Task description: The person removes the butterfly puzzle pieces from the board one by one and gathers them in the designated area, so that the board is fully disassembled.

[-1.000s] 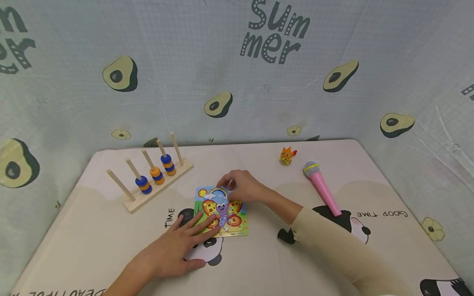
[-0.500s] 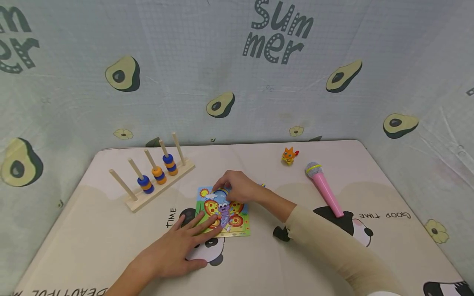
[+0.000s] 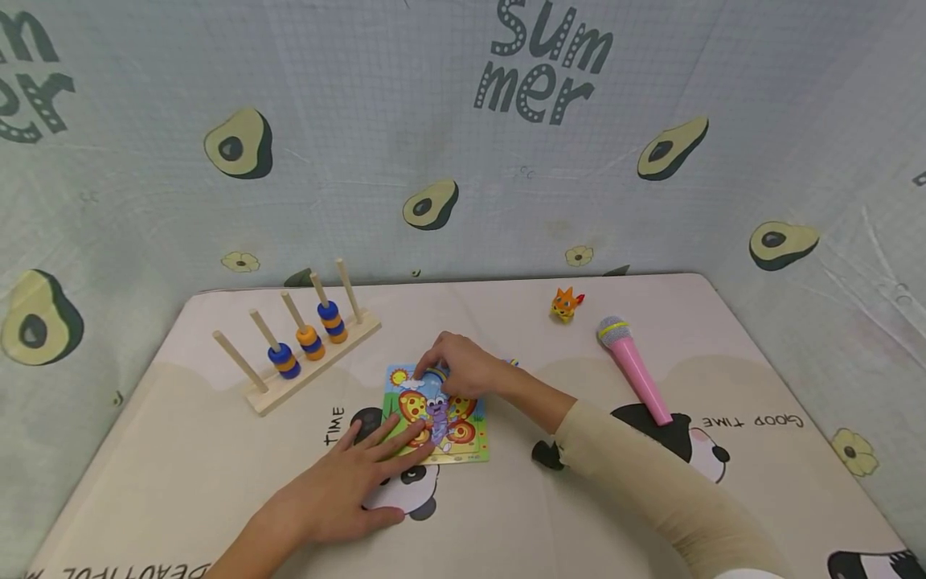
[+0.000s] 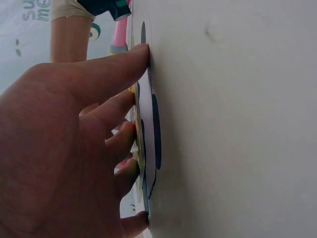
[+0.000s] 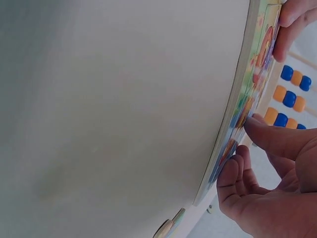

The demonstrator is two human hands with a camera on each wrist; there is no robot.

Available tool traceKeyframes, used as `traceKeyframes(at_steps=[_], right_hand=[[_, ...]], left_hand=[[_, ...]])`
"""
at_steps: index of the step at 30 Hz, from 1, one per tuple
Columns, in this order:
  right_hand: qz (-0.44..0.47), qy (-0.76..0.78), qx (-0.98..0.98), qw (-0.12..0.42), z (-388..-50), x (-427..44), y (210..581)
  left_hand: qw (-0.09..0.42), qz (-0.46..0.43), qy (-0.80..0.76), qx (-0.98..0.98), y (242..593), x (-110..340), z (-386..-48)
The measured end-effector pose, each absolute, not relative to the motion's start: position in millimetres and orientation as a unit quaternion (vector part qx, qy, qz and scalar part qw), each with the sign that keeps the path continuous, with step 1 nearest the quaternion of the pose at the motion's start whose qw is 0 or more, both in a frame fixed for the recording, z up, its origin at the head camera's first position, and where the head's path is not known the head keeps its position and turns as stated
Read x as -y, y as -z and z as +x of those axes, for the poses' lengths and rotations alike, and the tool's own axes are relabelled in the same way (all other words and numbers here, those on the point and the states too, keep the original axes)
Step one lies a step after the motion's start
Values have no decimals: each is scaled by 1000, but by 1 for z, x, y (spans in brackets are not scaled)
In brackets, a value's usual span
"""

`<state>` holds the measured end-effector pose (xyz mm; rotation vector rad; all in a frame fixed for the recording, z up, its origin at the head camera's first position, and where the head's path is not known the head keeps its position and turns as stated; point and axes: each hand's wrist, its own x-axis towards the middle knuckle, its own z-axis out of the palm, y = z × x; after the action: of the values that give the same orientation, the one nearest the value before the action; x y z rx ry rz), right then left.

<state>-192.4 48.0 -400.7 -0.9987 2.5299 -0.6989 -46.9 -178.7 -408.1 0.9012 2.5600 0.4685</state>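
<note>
A square butterfly jigsaw puzzle (image 3: 436, 434) lies on the table in the head view. My left hand (image 3: 354, 482) rests with spread fingers on its lower left part; in the left wrist view the left hand (image 4: 74, 148) is seen side-on with its fingertips along the board. My right hand (image 3: 466, 366) is at the board's top, thumb and curled fingers around a puzzle piece (image 3: 437, 372) with a rainbow, partly hidden. In the right wrist view the right hand's thumb (image 5: 270, 136) touches the board's surface, with the curled fingers near its end.
A wooden bead abacus (image 3: 311, 366) with blue and orange beads stands at the back left. At the back right are a small orange toy figure (image 3: 564, 305) and a pink toy microphone (image 3: 637, 374). A loose puzzle piece (image 5: 173, 224) lies beyond the board, mostly hidden by my right wrist in the head view.
My right hand's fingers have shifted slightly left over the rainbow piece, and the forearm has come a little left, uncovering a bit of the loose piece. My left hand stays on the board.
</note>
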Motion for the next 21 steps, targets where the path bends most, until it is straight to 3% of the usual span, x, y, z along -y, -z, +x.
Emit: traceKeyframes(at_steps=[21], right_hand=[[-344, 280, -871, 211, -197, -46, 400]], left_hand=[[203, 312, -168, -913, 409, 177, -47]])
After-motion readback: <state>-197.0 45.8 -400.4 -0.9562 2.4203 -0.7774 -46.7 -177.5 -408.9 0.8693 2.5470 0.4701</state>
